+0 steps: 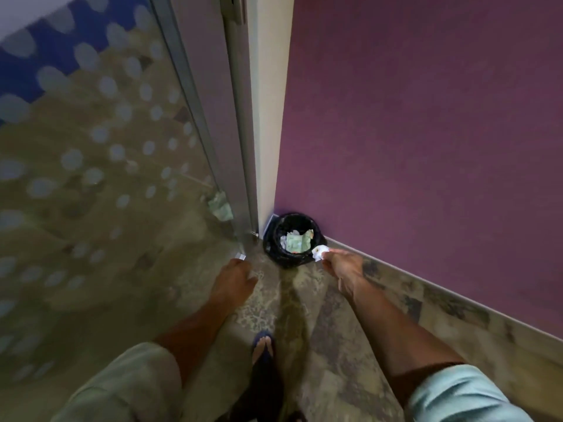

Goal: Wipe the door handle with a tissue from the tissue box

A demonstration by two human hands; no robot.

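Observation:
My right hand (342,266) pinches a crumpled white tissue (319,253) at its fingertips, held just over the right rim of a black waste bin (275,226). The bin stands on the floor in the corner and holds crumpled paper and a greenish wrapper. My left hand (234,277) hangs lower left of the bin with its fingers loosely curled and nothing in it. Neither the door handle nor the tissue box is in view.
A glass door with frosted dots (100,147) fills the left, its metal frame (240,132) meeting a white jamb. A purple wall (426,132) runs along the right with a skirting board. My foot in a sandal (263,345) stands on the mottled floor.

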